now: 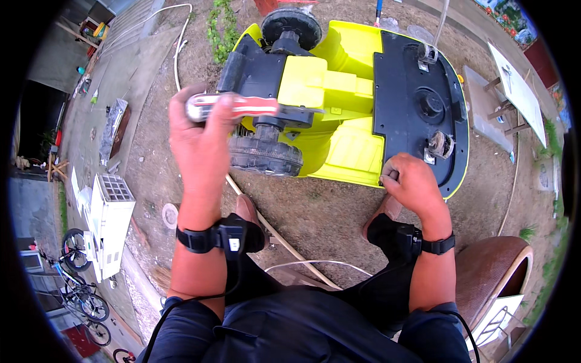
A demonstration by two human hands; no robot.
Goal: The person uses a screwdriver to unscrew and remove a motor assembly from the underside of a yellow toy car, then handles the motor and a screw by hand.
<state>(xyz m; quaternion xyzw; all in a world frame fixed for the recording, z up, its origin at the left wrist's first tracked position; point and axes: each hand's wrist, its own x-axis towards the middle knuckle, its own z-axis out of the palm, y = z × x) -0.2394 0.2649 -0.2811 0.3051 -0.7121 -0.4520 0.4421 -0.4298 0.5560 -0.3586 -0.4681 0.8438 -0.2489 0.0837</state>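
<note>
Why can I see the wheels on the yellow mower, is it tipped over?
Yes, tipped. The mower lies with its black underside and wheels facing up. The left hand holds a screwdriver; the right hand touches its edge.

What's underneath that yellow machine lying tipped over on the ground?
The yellow machine shows a black underside plate, two small caster wheels and two large black wheels. The left hand holds a red-handled tool; the right hand covers the plate's near edge.

Looks like somebody's backyard doubling as an outdoor repair spot. Bare dirt ground [315,212] is stretching everywhere, bicycles [85,296] are leaning by a wall, a white appliance casing [109,221] is lying on its side, and a hose [175,54] is snaking past weeds [221,30] and scattered junk.
</note>
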